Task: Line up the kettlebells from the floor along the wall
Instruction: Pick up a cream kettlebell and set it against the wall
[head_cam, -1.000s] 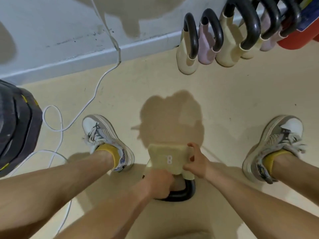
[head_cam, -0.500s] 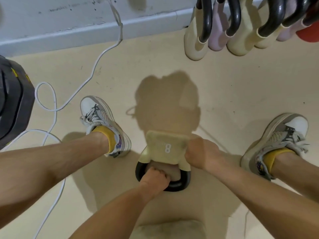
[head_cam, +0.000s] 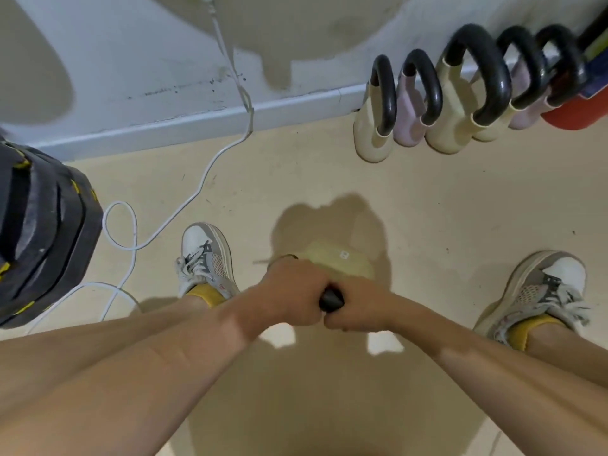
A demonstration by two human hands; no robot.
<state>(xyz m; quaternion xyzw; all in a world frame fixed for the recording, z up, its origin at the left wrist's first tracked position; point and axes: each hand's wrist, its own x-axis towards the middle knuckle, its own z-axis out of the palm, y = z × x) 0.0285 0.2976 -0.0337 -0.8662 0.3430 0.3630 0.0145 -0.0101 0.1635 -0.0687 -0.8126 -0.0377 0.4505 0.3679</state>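
A cream kettlebell (head_cam: 342, 263) with a black handle sits upright between my feet, mostly hidden under my hands. My left hand (head_cam: 292, 291) and my right hand (head_cam: 358, 306) both grip its handle, knuckles touching, with a short piece of black handle showing between them. Along the wall at the upper right stands a row of several kettlebells (head_cam: 437, 103), cream and pink with black handles, packed side by side. The nearest end of that row is a cream kettlebell (head_cam: 370, 136).
A white cable (head_cam: 210, 166) runs down the wall and loops on the floor by my left shoe (head_cam: 205, 258). Stacked dark weight plates (head_cam: 39, 232) stand at the left. My right shoe (head_cam: 543, 291) is at the right. A red object (head_cam: 575, 110) ends the row.
The kettlebell has been turned upright from lying on its side. My right hand left its body and joined the left on the handle. The view tilted up toward the wall.
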